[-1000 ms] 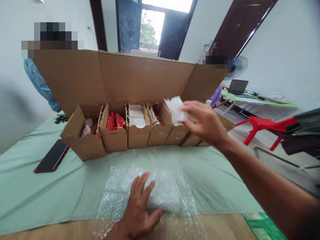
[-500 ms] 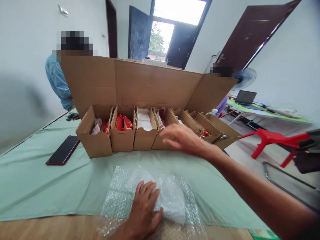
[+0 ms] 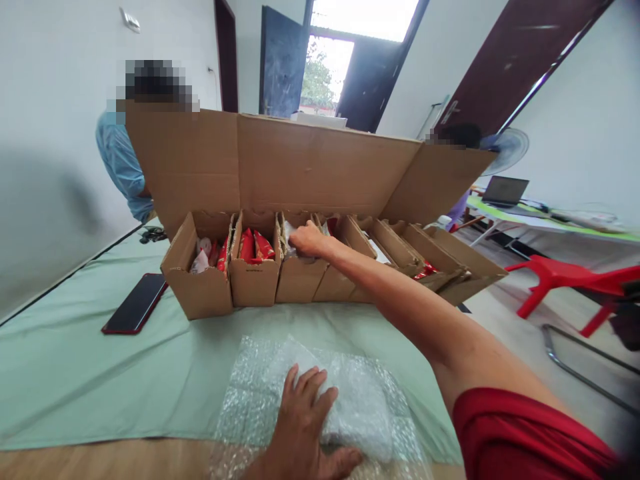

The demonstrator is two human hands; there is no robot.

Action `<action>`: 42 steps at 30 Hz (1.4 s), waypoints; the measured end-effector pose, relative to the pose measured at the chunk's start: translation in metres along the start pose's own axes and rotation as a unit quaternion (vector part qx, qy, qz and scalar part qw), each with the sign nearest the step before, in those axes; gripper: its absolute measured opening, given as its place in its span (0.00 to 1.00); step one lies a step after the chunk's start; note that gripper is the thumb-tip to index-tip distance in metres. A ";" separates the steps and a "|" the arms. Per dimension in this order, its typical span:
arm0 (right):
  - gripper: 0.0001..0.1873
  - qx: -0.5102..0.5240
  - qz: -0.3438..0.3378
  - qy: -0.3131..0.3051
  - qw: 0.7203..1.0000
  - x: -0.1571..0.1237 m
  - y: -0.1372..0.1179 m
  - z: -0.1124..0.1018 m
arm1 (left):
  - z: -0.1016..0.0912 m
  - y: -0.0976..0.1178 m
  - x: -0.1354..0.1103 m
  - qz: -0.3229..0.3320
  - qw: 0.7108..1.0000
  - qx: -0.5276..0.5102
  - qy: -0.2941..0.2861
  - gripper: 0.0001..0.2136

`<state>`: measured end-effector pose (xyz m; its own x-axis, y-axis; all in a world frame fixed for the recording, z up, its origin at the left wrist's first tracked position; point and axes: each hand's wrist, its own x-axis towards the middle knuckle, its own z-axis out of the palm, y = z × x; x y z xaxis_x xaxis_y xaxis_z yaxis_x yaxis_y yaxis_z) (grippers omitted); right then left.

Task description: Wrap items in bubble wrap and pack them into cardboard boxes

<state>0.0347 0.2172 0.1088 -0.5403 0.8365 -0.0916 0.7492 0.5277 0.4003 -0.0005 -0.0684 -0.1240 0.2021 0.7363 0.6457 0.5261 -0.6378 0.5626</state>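
Note:
My left hand (image 3: 307, 427) lies flat, fingers spread, on a sheet of bubble wrap (image 3: 360, 400) that is folded over something at the table's near edge. My right hand (image 3: 306, 239) reaches far forward into the third small cardboard box (image 3: 297, 283) of a row. Its fingers curl down among white packets (image 3: 289, 233) there, and what they hold is hidden. The box to the left holds red packets (image 3: 253, 245). The leftmost box (image 3: 200, 293) holds mixed red and white items.
A tall cardboard flap (image 3: 300, 167) stands behind the row of boxes. A dark phone (image 3: 135, 303) lies on the green cloth (image 3: 75, 373) at left. A person in blue (image 3: 120, 167) stands behind. A red chair (image 3: 565, 280), a laptop (image 3: 505, 190) and a fan (image 3: 513, 147) are at right.
My right hand held a white packet over the boxes at right, let it go, then moved left and forward into the third box. My left hand stayed on the bubble wrap.

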 end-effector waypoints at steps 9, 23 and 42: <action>0.07 0.174 0.016 0.373 0.911 -0.166 0.028 -0.029 | -0.044 0.004 0.015 -0.002 0.993 0.002 0.115 0.36; 0.10 0.275 -0.162 0.085 0.944 -0.200 -0.014 0.004 | -0.023 0.007 0.012 -0.052 0.992 0.025 -0.116 0.20; 0.16 -0.032 -0.170 -0.039 0.984 0.035 -0.083 -0.030 | -0.009 0.000 0.009 -0.076 0.991 -0.010 -0.106 0.20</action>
<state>-0.0578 0.1983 0.1001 -0.7223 0.6237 -0.2988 0.5037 0.7705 0.3907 -0.0065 -0.0638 -0.1139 0.2921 0.8536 0.4314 0.5473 -0.5191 0.6565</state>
